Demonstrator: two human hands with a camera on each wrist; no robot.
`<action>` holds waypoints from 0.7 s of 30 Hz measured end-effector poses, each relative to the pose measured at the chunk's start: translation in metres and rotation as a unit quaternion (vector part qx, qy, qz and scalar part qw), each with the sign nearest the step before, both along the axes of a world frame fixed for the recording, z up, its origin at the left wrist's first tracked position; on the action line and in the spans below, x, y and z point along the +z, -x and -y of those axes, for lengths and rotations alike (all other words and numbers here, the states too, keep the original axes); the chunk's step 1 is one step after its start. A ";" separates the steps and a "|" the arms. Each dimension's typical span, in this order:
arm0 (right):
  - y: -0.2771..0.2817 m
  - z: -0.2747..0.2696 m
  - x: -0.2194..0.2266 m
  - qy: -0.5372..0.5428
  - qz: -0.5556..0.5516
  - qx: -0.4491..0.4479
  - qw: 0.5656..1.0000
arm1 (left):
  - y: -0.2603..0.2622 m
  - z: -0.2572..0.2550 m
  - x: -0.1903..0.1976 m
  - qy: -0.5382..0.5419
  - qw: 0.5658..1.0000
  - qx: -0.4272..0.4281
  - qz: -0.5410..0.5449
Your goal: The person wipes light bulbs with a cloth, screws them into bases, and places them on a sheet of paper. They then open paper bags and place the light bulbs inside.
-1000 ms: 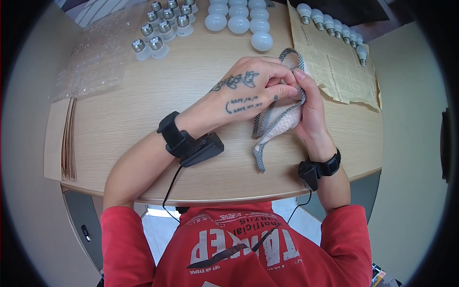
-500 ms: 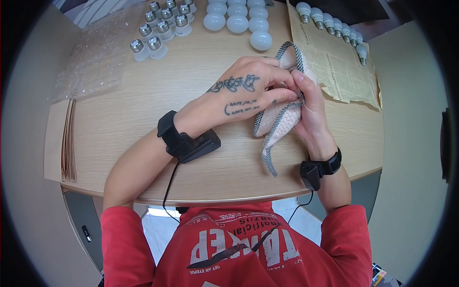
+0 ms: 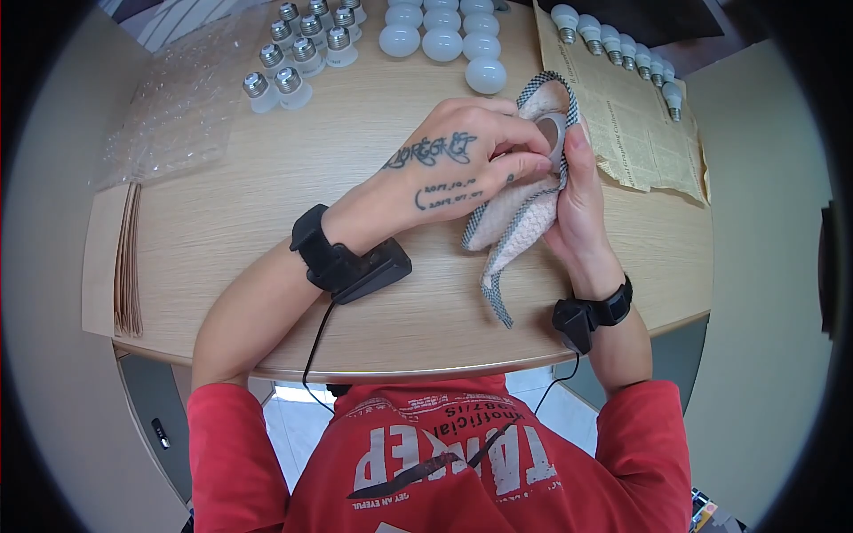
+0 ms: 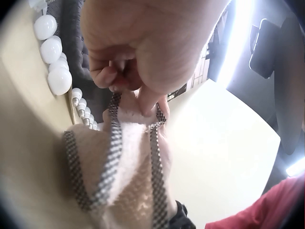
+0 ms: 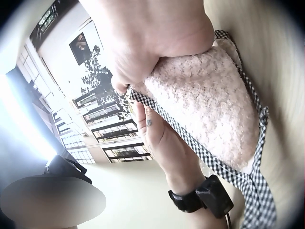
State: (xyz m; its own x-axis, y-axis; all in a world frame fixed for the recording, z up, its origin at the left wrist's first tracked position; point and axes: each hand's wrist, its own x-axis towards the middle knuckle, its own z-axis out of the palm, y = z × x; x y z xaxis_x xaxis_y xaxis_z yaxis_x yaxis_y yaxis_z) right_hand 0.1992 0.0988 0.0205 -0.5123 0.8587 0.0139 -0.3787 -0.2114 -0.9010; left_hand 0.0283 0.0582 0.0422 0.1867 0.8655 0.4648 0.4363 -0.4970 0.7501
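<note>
A pale pink fluffy cloth with black-and-white checked edging is held up in front of the person, its tail hanging toward the table's front. A round, greyish-white object shows inside its upper fold; what it is cannot be told. The left hand reaches into the fold from the left, thumb and index finger pinching at this object's near side. From the right, the right hand grips the cloth from outside, thumb up along the edging. In the right wrist view, the cloth bulges beneath the right hand.
Several screw-capped bulbs stand cap up at the back left, beside bubble wrap. Rows of white round bulbs lie at the back middle. Small bulbs line a printed paper sheet. Brown paper bags lie at the left edge.
The cloth's upper fold has opened wider, and the round object inside shows more clearly. Its hanging tail has swung a little to the right. Both hands have stayed nearly in place.
</note>
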 end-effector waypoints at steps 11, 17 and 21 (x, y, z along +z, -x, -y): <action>-0.005 0.002 0.004 -0.081 0.016 0.029 0.996 | 0.000 0.003 0.005 0.237 0.948 -0.021 0.210; -0.001 0.001 -0.002 -0.211 0.107 0.000 0.972 | 0.001 0.008 0.019 0.325 0.904 -0.026 0.277; -0.003 0.002 -0.001 -0.249 0.139 -0.034 0.958 | 0.000 0.005 0.016 0.320 0.915 -0.026 0.243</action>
